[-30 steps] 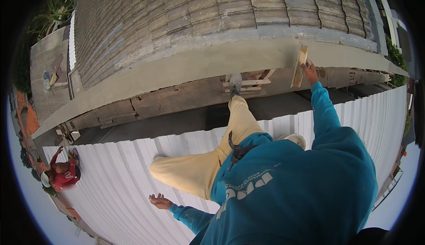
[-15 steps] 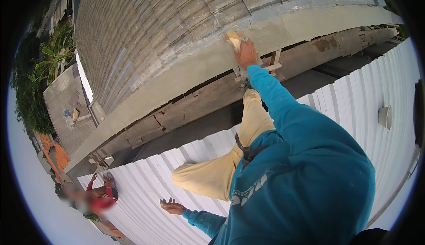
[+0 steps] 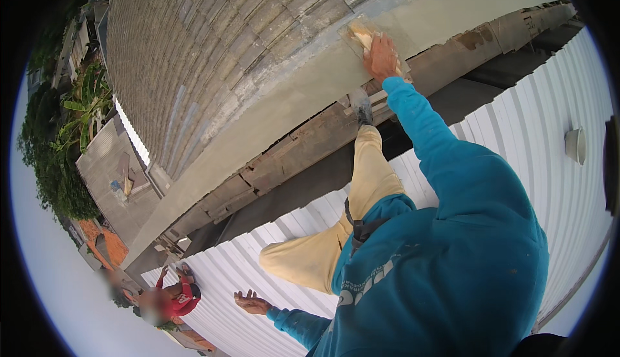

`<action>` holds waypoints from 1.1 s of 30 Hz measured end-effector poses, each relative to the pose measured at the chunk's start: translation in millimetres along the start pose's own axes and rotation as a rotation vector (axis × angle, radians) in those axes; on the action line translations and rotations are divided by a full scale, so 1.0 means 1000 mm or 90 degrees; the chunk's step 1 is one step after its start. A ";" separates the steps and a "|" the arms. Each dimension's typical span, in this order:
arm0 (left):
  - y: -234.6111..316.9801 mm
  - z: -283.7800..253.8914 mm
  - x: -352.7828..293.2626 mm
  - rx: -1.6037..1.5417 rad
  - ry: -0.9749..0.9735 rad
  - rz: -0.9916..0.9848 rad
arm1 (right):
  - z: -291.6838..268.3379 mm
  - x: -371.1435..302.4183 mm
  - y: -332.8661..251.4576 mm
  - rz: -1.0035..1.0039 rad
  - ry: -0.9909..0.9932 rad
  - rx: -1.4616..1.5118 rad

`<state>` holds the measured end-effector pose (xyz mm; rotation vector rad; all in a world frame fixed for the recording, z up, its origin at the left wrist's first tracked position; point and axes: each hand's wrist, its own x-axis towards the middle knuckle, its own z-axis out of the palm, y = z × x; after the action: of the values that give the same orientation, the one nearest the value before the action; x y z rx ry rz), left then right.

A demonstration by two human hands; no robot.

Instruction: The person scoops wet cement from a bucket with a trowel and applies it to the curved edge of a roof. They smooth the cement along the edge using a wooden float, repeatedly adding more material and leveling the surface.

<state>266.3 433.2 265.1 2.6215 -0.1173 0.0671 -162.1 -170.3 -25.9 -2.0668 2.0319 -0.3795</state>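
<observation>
My right hand [image 3: 382,59] reaches far ahead and is closed on a plastering float [image 3: 363,32], a thin flat board with a pale wooden handle. The float's face lies against a smooth grey mortar band [image 3: 284,89] running along the tiled roof's lower edge. My palm and fingers hide part of the handle. Low on the left, my left hand [image 3: 253,303] is held out over the white metal roofing, palm up, fingers loosely apart and nothing in it.
Grey roof tiles [image 3: 258,28] rise beyond the band. Below it runs a weathered board [image 3: 310,144] with a dark gap beside it. My shoe [image 3: 361,106] rests by the board. A pale bucket [image 3: 575,145] stands right on white corrugated roofing [image 3: 465,124]. A person in red [image 3: 184,300] crouches far left.
My right hand and the float have moved a little to the right and farther away along the mortar band. The whole view has shifted slightly. My left hand stays almost where it was.
</observation>
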 end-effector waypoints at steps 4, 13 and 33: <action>0.040 0.039 0.008 -0.028 -0.061 0.010 | -0.043 0.072 0.138 0.112 0.040 -0.100; 0.082 0.088 0.025 0.036 -0.101 0.130 | -0.055 0.112 0.281 0.105 0.003 -0.073; -0.112 -0.078 -0.046 0.026 0.172 -0.091 | 0.122 -0.244 -0.461 -0.211 -0.435 0.431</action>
<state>229.2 571.9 274.2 2.6247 0.1655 0.3743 310.1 80.3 4.4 -1.7446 0.9906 -0.2960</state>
